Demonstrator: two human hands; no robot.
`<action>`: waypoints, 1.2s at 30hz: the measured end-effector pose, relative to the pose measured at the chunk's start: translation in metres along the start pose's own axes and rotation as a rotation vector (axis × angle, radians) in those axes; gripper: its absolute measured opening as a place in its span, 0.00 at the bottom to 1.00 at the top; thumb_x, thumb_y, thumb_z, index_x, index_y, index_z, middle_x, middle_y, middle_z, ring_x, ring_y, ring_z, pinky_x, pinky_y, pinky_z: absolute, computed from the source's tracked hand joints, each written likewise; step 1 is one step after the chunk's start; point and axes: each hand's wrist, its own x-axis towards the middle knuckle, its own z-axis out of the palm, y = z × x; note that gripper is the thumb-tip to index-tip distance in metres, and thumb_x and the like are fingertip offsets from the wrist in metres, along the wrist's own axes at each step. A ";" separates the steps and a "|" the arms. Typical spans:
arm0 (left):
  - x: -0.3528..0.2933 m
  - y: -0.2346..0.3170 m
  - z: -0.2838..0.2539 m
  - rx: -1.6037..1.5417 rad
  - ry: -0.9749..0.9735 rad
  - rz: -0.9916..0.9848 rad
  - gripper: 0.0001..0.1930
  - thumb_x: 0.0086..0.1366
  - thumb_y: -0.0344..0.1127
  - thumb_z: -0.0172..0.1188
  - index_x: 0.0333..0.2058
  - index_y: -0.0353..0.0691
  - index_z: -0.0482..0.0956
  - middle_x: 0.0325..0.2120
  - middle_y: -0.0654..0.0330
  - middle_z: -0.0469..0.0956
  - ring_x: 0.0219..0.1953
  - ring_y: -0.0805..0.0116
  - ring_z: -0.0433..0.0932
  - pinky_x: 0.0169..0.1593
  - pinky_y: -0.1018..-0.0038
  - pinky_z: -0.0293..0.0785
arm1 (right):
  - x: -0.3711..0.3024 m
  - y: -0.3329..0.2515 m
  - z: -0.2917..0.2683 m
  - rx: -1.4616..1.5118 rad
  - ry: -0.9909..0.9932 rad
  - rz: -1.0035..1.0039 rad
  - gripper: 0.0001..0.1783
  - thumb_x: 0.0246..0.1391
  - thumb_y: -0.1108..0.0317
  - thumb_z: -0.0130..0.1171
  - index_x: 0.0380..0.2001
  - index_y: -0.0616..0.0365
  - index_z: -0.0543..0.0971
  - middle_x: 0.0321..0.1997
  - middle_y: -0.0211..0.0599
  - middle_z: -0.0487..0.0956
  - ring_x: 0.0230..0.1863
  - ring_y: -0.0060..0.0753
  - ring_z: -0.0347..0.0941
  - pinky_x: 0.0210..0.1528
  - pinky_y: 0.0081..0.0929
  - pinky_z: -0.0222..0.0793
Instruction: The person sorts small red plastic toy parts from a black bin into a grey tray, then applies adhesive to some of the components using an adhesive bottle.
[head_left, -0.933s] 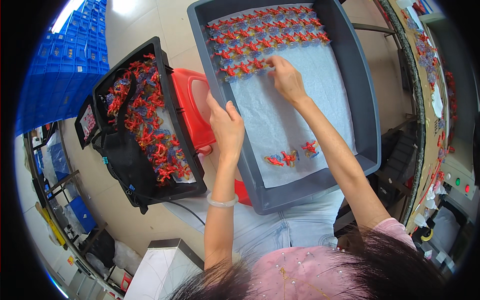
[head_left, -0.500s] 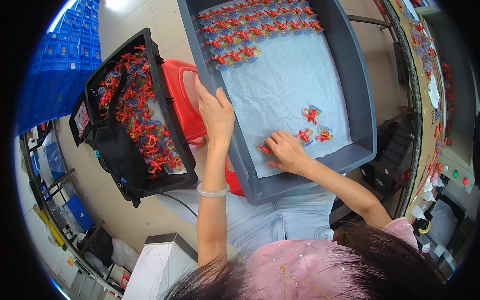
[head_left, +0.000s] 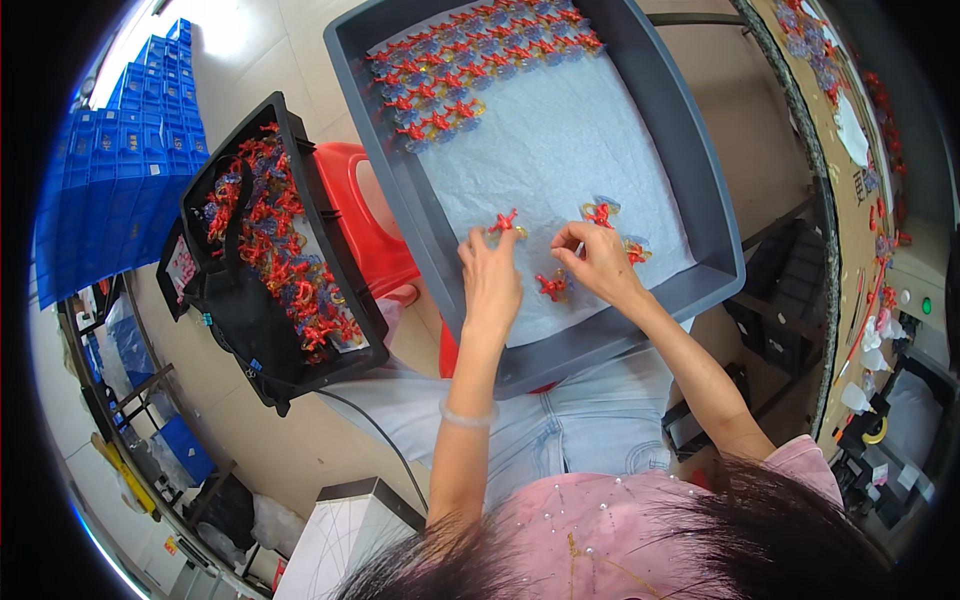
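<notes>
Head view: four loose red, blue and yellow pieces lie on the white sheet, toward the near end of the one grey tray. The first piece is at the fingertips of the left hand; the second piece is just beyond the right hand, the third piece just right of it, and the fourth piece between the hands, nearer the body.

The left hand has just left the tray's side wall, and the right has shifted rightward, so both now work among the loose pieces. The left fingers are bent apart around their piece; whether they grip it, I cannot tell. The right thumb and forefinger nearly meet, but anything between them is hidden.

Farther up, the packed rows are too dense to count; the short nearest row shows three pieces. Left of the tray are one red stool and one black tray with an uncountable heap of similar pieces.
</notes>
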 end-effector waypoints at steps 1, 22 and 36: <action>0.006 -0.008 0.006 0.027 -0.011 -0.014 0.27 0.50 0.19 0.64 0.51 0.41 0.73 0.52 0.38 0.64 0.50 0.33 0.71 0.53 0.55 0.72 | -0.002 -0.001 -0.002 0.005 0.011 0.000 0.06 0.49 0.73 0.61 0.30 0.66 0.80 0.28 0.44 0.81 0.29 0.40 0.79 0.34 0.34 0.73; -0.018 0.046 -0.022 -1.064 -0.085 -0.143 0.32 0.63 0.28 0.62 0.63 0.40 0.60 0.46 0.53 0.75 0.45 0.64 0.77 0.49 0.68 0.74 | -0.074 -0.016 -0.016 0.666 0.217 0.041 0.15 0.56 0.71 0.62 0.47 0.62 0.79 0.43 0.35 0.81 0.39 0.21 0.76 0.43 0.22 0.72; -0.112 0.073 -0.045 -1.439 0.096 0.051 0.26 0.66 0.28 0.59 0.58 0.40 0.57 0.53 0.52 0.71 0.55 0.66 0.73 0.50 0.72 0.74 | -0.101 -0.078 -0.009 0.821 0.168 -0.150 0.18 0.52 0.81 0.63 0.48 0.63 0.80 0.44 0.34 0.76 0.39 0.20 0.72 0.44 0.20 0.73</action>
